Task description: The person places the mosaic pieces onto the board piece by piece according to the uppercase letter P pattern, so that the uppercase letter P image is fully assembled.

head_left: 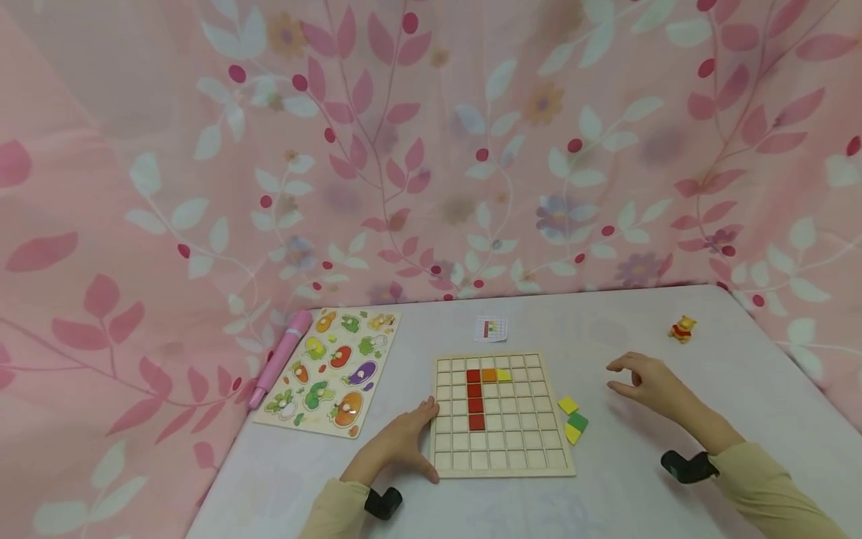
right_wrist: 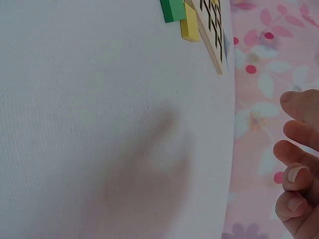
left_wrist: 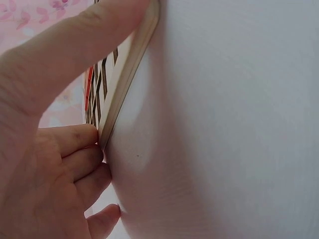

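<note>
"State of the left grip?"
"My left grip (head_left: pixel 402 440) is spread wide, thumb and fingers apart, touching the left side of the grid board (head_left: pixel 527 439), lower centre of the frame. The board lies flat, bearing a column of four red tiles (head_left: pixel 475 405), with an orange tile (head_left: pixel 488 376) and a yellow tile (head_left: pixel 503 375) running right from its top."

"And the right?"
"My right grip (head_left: pixel 649 382) is empty, fingers loosely bent, a gap between thumb and forefinger. It hangs right of centre, apart from two loose yellow tiles (head_left: pixel 569 405) and a green tile (head_left: pixel 578 423) just beside the board's right edge."

"Surface and room?"
"A white desk (head_left: pixel 626 494), with floral cloth (head_left: pixel 431 165) behind and at the left. Vegetable puzzle (head_left: pixel 319 427) and pink stick (head_left: pixel 283 355) at left; small printed card (head_left: pixel 491 329) above the board; bear figurine (head_left: pixel 683 329) upper right of the desk."

"Edges and clearance?"
"The desk's far edge meets the cloth. White surface lies between my right grip and the tiles, and in front of the board."
</note>
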The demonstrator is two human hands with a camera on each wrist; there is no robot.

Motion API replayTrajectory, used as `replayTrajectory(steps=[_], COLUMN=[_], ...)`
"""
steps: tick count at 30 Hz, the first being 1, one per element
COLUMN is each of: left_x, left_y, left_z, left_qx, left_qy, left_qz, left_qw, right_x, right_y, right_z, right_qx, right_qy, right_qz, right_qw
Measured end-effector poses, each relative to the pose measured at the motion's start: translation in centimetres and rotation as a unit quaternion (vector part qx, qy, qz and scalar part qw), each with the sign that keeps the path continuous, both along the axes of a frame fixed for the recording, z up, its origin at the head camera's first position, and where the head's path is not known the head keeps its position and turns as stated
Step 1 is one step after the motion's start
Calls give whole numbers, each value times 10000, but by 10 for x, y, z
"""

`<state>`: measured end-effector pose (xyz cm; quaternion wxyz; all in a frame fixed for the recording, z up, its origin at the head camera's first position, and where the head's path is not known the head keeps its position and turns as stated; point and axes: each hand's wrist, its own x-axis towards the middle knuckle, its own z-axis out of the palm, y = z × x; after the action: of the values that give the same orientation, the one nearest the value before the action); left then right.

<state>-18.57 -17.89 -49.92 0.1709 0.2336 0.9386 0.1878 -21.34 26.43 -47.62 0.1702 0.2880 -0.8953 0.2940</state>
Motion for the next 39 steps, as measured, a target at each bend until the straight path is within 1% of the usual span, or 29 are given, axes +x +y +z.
replayTrajectory(steps=[3,7,9,11,13,17,20,23,24,26,30,37,39], left_x=[0,-1,-1,-1,-1,-1,-1,-1,-1,-1,-2,-1,-1], left_y=[0,0,0,0,0,0,0,-1,-1,-1,-2,-3,-2], left_z=[0,0,0,1,1,0,0,0,0,1,2,-1,-1], left_qx=[-11,-8,-8,-7,3,46,70,92,92,98,61,172,184], left_qy=[2,2,-2,-4,-1,5,-1,-14,-13,-27,-34,-48,-40], left_qz=[7,-2,-7,-21,-30,-41,-31,-27,-23,1,25,-41,-69], left_qw=[10000,10000,10000,10000,10000,10000,10000,10000,10000,9999,10000,9998,9998], right_x=[-2,-6,-8,-9,-9,-9,-11,-13,-13,-14,-14,-13,-14], right_y=[6,16,22,27,33,43,51,58,61,64,67,68,68], right_z=[-3,-7,-9,-11,-13,-18,-21,-24,-25,-28,-30,-26,-24], right_qx=[63,118,122,142,125,221,462,760,853,958,1017,825,806], right_qy=[54,114,27,-151,-407,-605,-1218,-1993,-2124,-2155,-2003,-2003,-2085], right_qz=[-207,-714,-971,-1172,-1280,-1421,-1495,-1589,-1613,-1658,-1725,-1821,-1858], right_qw=[9998,9973,9952,9929,9909,9878,9801,9640,9600,9575,9591,9591,9568])
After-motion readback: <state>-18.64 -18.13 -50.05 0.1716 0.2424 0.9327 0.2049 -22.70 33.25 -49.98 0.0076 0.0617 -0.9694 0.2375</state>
